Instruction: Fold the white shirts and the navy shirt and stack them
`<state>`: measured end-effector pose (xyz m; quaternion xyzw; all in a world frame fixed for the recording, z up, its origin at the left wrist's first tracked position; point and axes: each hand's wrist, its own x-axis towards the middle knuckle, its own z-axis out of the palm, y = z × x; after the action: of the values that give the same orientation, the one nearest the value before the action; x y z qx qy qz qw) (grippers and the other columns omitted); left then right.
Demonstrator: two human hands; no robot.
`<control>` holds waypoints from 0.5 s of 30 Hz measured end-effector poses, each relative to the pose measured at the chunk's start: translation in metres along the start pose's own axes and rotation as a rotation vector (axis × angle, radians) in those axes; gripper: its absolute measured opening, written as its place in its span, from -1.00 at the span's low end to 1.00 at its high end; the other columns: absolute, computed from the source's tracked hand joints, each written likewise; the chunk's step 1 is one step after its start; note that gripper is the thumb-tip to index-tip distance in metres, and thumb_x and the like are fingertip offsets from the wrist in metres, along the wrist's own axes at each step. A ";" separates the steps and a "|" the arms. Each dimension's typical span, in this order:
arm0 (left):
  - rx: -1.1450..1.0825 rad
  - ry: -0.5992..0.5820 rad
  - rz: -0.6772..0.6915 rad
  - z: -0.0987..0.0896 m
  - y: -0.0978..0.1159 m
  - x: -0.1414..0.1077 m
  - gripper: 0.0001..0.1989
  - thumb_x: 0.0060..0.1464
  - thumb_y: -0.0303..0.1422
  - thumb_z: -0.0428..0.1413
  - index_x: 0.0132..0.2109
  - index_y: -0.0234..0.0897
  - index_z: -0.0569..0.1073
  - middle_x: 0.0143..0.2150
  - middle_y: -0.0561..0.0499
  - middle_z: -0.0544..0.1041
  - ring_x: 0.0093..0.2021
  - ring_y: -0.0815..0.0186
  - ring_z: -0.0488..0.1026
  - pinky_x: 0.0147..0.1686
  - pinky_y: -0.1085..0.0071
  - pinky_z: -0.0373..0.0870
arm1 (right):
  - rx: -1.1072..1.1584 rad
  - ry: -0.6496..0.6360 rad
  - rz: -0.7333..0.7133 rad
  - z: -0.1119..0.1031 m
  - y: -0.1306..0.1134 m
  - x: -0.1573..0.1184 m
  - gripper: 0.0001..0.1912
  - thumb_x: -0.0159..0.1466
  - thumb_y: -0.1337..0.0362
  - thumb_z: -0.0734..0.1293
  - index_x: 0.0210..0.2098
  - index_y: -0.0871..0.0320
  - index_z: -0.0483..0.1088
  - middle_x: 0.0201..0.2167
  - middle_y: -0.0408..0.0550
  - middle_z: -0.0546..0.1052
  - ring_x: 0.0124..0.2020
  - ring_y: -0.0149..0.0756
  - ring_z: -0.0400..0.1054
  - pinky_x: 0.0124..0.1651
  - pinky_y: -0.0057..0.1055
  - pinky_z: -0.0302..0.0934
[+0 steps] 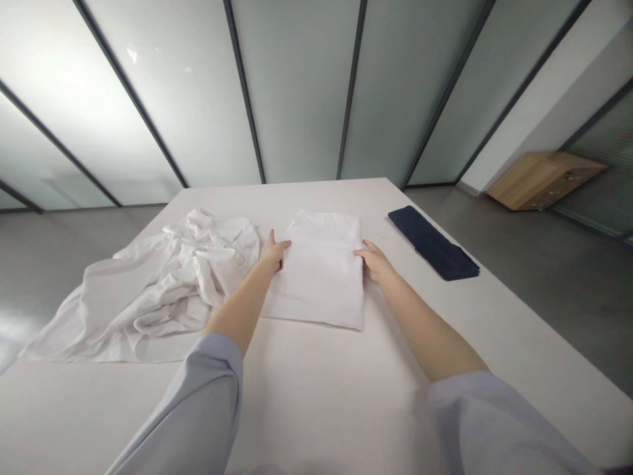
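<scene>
A folded white cloth (pixel 324 277) lies flat in front of me, roughly rectangular, with a crease across its upper part. My left hand (pixel 275 254) grips its left edge, thumb on top and the other fingers partly hidden. On the opposite edge, my right hand (pixel 376 260) holds the same cloth between thumb and fingers. Left of it spreads a crumpled heap of white fabric (pixel 163 290), close to my left forearm. To the right rests a narrow folded dark navy cloth (pixel 432 243), apart from my right hand.
Everything lies on a pale table (pixel 316 396); its right edge runs just past the navy cloth. Behind stand frosted glass panels (pixel 301 92) with dark frames. A wooden cabinet (pixel 537 181) is on the grey floor at the right.
</scene>
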<state>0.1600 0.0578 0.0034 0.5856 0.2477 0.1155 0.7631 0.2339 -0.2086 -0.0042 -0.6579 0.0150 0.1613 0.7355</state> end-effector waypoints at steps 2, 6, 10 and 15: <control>-0.039 -0.073 0.039 -0.006 0.003 -0.002 -0.01 -0.07 -0.46 0.21 0.42 -0.14 -0.12 -0.09 -0.09 0.59 -0.25 0.26 0.57 -0.21 0.30 0.50 | -0.031 -0.001 -0.126 -0.002 0.001 0.002 -0.39 -0.03 0.42 0.33 0.05 0.03 0.33 -0.19 -0.11 0.57 -0.18 -0.24 0.46 -0.11 -0.34 0.37; -0.006 -0.225 0.036 -0.017 0.013 -0.006 -0.45 -0.12 -0.45 0.21 0.10 -0.39 0.44 -0.30 -0.08 0.60 -0.34 0.32 0.53 -0.25 0.40 0.47 | -0.139 -0.098 -0.236 -0.005 0.001 0.004 -0.43 -0.02 0.34 0.32 0.02 0.07 0.38 -0.15 -0.10 0.57 -0.11 -0.20 0.45 0.04 -0.27 0.31; 0.105 -0.330 0.011 -0.026 0.029 -0.013 -0.49 -0.25 -0.45 0.31 -0.04 -0.40 0.51 -0.32 -0.07 0.59 -0.35 0.31 0.51 -0.26 0.37 0.45 | -0.245 -0.145 -0.289 -0.009 -0.005 0.003 -0.41 -0.07 0.38 0.31 0.00 0.09 0.39 -0.21 -0.10 0.57 -0.16 -0.21 0.45 -0.01 -0.28 0.32; 0.251 -0.434 0.114 -0.026 0.062 -0.017 -0.39 -0.35 -0.39 0.37 -0.03 -0.39 0.51 -0.28 -0.06 0.58 -0.29 0.29 0.50 -0.16 0.30 0.42 | -0.420 -0.150 -0.363 -0.013 -0.035 0.011 -0.41 -0.09 0.44 0.28 -0.02 0.14 0.41 -0.25 -0.08 0.57 -0.22 -0.21 0.45 -0.08 -0.28 0.34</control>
<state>0.1395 0.0898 0.0612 0.7000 0.0574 -0.0018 0.7119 0.2556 -0.2214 0.0256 -0.7739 -0.1912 0.0750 0.5991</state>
